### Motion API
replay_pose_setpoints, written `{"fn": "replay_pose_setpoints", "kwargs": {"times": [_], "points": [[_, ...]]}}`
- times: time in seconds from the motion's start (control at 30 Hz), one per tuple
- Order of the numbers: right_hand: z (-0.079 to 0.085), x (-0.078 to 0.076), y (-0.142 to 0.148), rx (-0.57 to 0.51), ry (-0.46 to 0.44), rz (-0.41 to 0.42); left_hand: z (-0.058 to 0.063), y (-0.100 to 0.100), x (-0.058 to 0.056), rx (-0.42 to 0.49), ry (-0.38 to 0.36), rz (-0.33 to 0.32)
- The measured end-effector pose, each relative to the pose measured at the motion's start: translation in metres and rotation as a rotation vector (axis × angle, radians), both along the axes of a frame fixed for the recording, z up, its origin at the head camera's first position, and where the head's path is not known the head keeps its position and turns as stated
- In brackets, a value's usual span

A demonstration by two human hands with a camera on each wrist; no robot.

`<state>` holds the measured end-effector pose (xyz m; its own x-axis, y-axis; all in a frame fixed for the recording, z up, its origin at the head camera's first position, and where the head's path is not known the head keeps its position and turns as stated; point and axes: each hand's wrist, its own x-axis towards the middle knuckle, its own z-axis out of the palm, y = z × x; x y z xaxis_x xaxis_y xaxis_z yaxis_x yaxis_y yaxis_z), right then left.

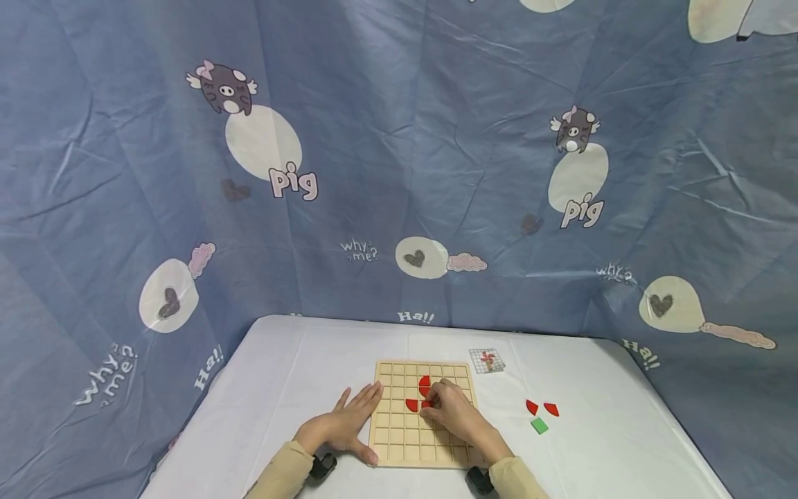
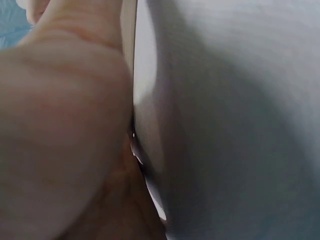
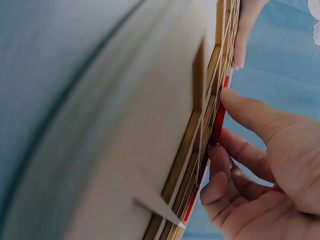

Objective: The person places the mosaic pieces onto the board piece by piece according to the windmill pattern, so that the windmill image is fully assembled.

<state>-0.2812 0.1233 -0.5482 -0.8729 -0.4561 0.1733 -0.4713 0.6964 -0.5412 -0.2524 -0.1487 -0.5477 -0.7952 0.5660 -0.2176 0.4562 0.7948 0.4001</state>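
A square wooden grid board (image 1: pixel 399 438) lies on the white table. My left hand (image 1: pixel 345 421) rests at its left edge, fingers spread, fingertips over the rim and thumb at the near corner. My right hand (image 1: pixel 454 414) is over the middle of the board. Its thumb and fingers pinch a red quarter-circle piece (image 3: pixel 218 122) in the right wrist view, down at the grid cells. Other red quarter-circle pieces sit in cells beside it, one to the left (image 1: pixel 412 405) and one farther back (image 1: pixel 424 381). The left wrist view shows mostly the hand's base and the tabletop.
Right of the board lie two loose red pieces (image 1: pixel 532 407) and a green square piece (image 1: pixel 539 425). Behind its far right corner is a small gridded card (image 1: pixel 487 361) with a red pinwheel pattern. A blue printed curtain (image 1: pixel 374 208) encloses the table's back and sides.
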Motion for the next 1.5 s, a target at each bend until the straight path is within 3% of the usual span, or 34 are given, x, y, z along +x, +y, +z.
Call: {"fn": "replay_pose_setpoints", "kwargs": {"times": [0.73,1.33,1.5], "points": [[0.0009,-0.0044,0.001,0.025,0.047,0.062,-0.0018,0.0004,-0.0002,0.0,-0.002,-0.003],[0.0029,-0.0034,-0.0005,0.004,0.043,0.057,-0.0016,-0.001,0.0002,0.011,0.011,-0.011],[0.0049,-0.0008,0.0049,-0.007,0.003,0.033,-0.0031,-0.0013,-0.0005,0.012,0.005,-0.008]]}}
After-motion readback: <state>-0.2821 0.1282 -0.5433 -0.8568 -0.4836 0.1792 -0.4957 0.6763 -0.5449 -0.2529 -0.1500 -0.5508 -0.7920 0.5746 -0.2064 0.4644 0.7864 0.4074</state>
